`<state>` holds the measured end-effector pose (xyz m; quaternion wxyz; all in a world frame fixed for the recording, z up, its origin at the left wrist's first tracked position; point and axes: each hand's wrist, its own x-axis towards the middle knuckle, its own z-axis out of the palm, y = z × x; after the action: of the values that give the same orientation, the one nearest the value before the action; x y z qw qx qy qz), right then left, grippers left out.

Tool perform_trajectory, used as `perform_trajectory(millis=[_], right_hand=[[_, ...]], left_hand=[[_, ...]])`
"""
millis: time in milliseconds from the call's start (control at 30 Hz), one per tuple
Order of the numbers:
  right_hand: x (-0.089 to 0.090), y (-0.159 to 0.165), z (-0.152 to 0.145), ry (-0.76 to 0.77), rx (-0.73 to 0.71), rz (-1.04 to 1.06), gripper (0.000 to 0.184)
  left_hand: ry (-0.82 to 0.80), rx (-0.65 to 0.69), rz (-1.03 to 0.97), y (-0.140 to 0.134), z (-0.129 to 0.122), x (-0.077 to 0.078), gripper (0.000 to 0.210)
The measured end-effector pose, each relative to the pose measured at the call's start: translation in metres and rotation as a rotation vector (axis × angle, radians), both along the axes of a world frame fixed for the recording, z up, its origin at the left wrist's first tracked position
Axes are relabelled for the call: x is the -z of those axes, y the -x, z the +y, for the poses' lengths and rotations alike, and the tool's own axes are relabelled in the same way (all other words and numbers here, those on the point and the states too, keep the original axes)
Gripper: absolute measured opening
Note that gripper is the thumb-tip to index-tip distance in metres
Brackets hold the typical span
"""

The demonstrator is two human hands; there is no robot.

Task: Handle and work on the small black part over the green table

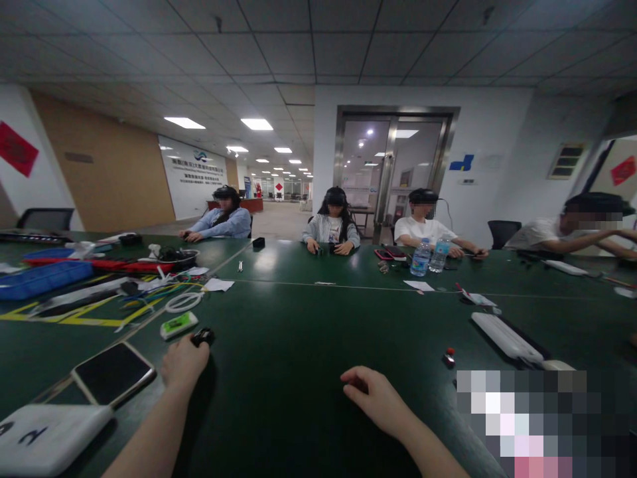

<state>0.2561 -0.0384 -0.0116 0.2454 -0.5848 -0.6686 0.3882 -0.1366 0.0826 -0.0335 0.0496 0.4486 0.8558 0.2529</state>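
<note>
Small black part (203, 336) sits on the green worktop (298, 345) near its near edge, left of centre. Left hand (184, 362) grip closed on it, fingertips pinching. Right hand (375, 398) rests on worktop near the near edge, fingers curled, holding nothing, well apart from the part. Just beside left hand: green-white gadget (178, 324), phone (113, 373) face up. Small red-black piece (449, 356) farther right. Other ppl seated along far edge.

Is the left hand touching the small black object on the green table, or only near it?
Touching. The head view shows the left hand closed around the near end of the small black object, with no gap visible; the right hand rests apart on the table.
</note>
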Motion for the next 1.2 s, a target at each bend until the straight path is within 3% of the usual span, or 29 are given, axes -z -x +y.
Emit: perform_trajectory(millis=[500, 733, 867, 967, 1100, 1200], right_hand=[[0.005, -0.001, 0.003, -0.025, 0.000, 0.001, 0.026], [0.002, 0.000, 0.001, -0.026, -0.005, -0.003, 0.026], [0.000, 0.001, 0.001, -0.001, 0.002, -0.009, 0.026], [0.000, 0.001, 0.001, -0.015, 0.001, -0.007, 0.025], [0.002, 0.001, 0.001, -0.034, -0.007, -0.009, 0.025], [0.003, 0.005, 0.001, -0.086, 0.006, -0.015, 0.025]], left_hand=[[0.068, -0.034, 0.085, -0.002, -0.003, -0.002, 0.049], [0.049, -0.140, 0.134, -0.003, -0.005, 0.000, 0.050], [0.077, -0.098, 0.140, -0.003, -0.004, -0.001, 0.052], [0.092, 0.069, 0.190, -0.018, -0.006, -0.007, 0.050], [0.050, 0.515, 0.249, -0.072, -0.022, -0.016, 0.044], [0.041, 0.860, 0.092, -0.125, -0.049, -0.020, 0.040]])
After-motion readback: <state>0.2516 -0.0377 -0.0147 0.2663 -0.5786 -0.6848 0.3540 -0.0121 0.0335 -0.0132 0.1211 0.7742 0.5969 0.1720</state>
